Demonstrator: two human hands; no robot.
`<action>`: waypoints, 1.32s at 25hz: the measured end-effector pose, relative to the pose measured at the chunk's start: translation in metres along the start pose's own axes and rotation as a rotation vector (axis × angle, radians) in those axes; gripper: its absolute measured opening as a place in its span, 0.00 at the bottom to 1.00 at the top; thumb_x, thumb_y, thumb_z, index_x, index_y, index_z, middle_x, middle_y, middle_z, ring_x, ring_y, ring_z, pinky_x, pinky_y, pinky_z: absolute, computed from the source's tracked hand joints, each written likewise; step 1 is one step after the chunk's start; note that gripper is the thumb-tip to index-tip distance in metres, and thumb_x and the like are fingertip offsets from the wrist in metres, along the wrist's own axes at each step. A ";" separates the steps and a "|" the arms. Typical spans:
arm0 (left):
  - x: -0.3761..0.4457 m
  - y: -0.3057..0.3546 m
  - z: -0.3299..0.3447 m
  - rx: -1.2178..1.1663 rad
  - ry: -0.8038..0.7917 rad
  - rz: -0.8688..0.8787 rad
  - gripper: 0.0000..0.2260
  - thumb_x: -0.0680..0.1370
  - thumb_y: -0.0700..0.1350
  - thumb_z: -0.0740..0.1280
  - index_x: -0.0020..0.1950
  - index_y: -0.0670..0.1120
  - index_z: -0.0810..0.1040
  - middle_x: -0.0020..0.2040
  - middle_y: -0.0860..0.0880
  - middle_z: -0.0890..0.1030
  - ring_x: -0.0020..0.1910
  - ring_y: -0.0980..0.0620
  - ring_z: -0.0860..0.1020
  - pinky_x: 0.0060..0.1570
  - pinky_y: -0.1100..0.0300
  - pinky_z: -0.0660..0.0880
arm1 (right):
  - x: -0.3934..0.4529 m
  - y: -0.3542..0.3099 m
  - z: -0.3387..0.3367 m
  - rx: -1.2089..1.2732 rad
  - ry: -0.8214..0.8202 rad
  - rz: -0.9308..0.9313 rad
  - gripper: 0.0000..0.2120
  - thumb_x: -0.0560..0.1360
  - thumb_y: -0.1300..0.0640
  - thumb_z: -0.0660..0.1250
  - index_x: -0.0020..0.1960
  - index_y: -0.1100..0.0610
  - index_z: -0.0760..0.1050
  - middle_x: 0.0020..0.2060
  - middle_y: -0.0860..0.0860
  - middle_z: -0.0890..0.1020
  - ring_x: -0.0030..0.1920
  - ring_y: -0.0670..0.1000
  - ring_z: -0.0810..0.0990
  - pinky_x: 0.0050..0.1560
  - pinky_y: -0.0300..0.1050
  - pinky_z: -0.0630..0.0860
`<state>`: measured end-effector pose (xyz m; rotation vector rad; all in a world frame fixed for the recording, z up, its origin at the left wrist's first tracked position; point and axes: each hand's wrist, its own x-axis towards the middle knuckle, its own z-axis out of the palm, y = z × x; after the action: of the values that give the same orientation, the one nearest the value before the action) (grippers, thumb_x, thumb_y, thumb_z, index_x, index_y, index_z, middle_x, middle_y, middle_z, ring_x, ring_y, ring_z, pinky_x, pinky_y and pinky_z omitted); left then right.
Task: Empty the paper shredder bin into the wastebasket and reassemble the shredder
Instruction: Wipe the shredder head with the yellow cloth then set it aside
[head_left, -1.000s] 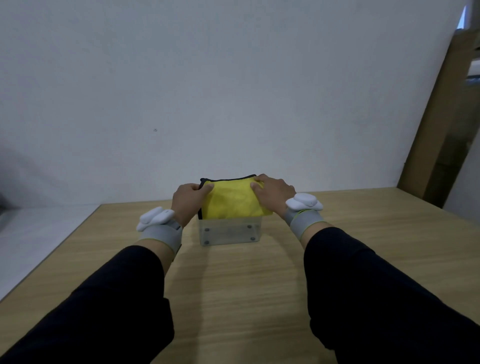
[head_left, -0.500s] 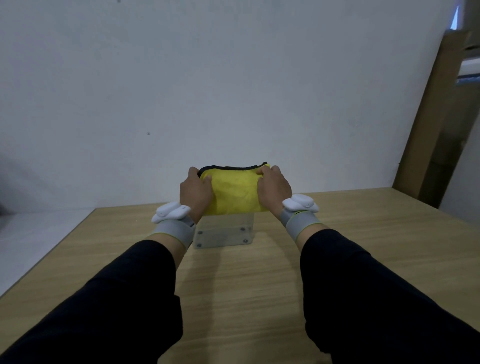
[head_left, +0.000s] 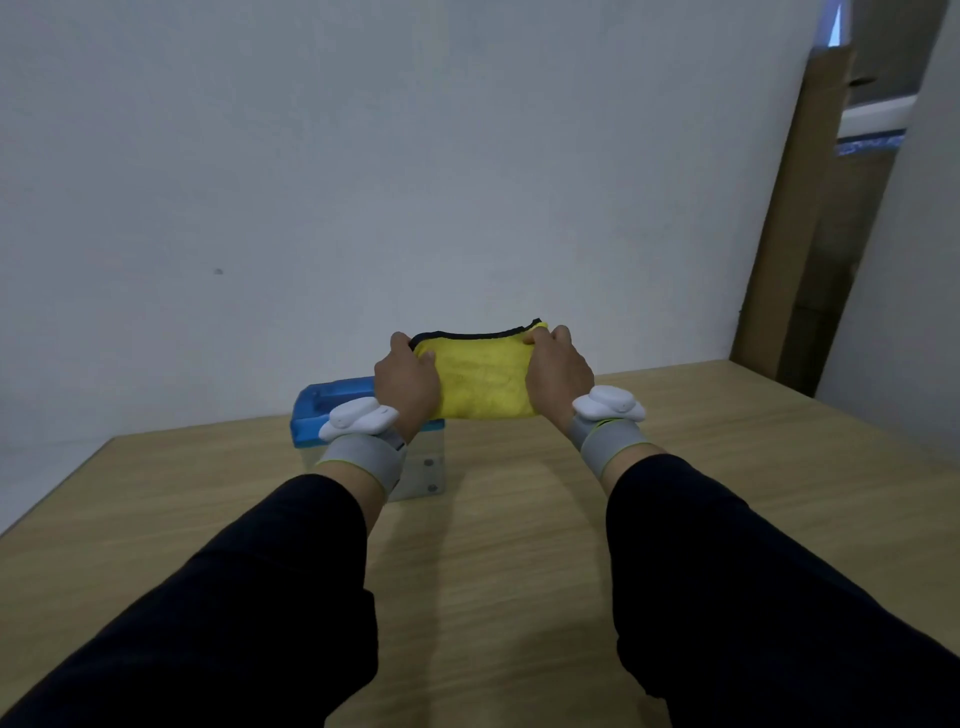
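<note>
Both hands hold a folded yellow cloth (head_left: 480, 382) with a black hem up in the air. My left hand (head_left: 408, 382) grips its left edge and my right hand (head_left: 558, 374) grips its right edge. Below and to the left stands a small shredder on the wooden table (head_left: 519, 519). Its blue top (head_left: 332, 405) sits on a clear plastic bin (head_left: 423, 470), and my left wrist hides part of both. No wastebasket is in view.
A white wall rises just behind the table. Tall brown cardboard (head_left: 810, 234) leans in the right corner. The table's left edge (head_left: 57, 488) runs diagonally, with a pale surface beyond it.
Both hands have lifted the yellow cloth off the shredder and carried it up and to the right. The blue top, covered before, now shows.
</note>
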<state>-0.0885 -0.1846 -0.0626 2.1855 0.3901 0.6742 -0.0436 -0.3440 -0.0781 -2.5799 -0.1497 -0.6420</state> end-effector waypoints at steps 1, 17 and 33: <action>-0.001 0.006 0.006 0.008 -0.007 -0.001 0.14 0.81 0.46 0.58 0.61 0.39 0.68 0.56 0.36 0.76 0.55 0.38 0.76 0.51 0.49 0.72 | 0.001 0.009 -0.002 -0.006 0.004 0.005 0.19 0.77 0.66 0.53 0.66 0.55 0.68 0.59 0.57 0.69 0.47 0.63 0.77 0.41 0.49 0.68; 0.003 0.036 0.141 0.034 -0.160 -0.016 0.11 0.82 0.45 0.56 0.58 0.38 0.66 0.54 0.35 0.77 0.51 0.38 0.77 0.42 0.52 0.68 | 0.054 0.133 0.011 -0.141 -0.046 0.042 0.19 0.78 0.62 0.54 0.68 0.54 0.67 0.57 0.57 0.69 0.44 0.62 0.78 0.44 0.50 0.74; 0.088 -0.028 0.251 0.199 -0.057 -0.032 0.09 0.81 0.48 0.56 0.57 0.43 0.67 0.46 0.41 0.78 0.31 0.50 0.65 0.28 0.58 0.56 | 0.129 0.178 0.120 -0.164 -0.155 0.007 0.20 0.77 0.60 0.56 0.68 0.50 0.66 0.57 0.58 0.68 0.39 0.59 0.75 0.40 0.49 0.72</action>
<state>0.1278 -0.2771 -0.1903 2.3754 0.4792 0.5746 0.1583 -0.4454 -0.1860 -2.7871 -0.1433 -0.4681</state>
